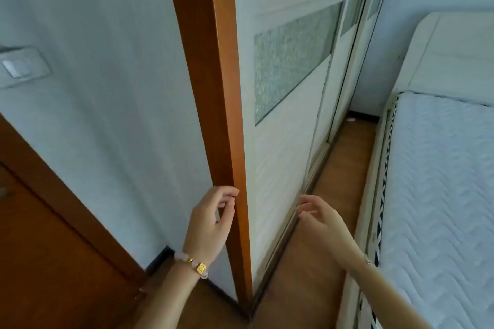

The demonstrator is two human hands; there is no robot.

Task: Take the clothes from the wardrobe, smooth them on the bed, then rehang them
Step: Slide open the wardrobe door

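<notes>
Left hand (207, 224): fingers curled, tips set against the brown trim (213, 104) at the wardrobe (283, 141) corner; nothing is held. A bracelet (196, 266) is worn at its wrist. Right hand (320, 218): fingers spread and empty, raised near the closed sliding door. No clothes are seen. The bed (438, 181) lies right, across the floor strip (334, 195).

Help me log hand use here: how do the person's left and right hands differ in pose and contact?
The left hand curls its fingers against the brown wooden edge strip of the wardrobe; the right hand reaches with looser fingers toward the white sliding door, and contact there is unclear. The left wrist wears a beaded bracelet; no such bracelet shows on the right. Both hands are bare and hold no clothing.
</notes>
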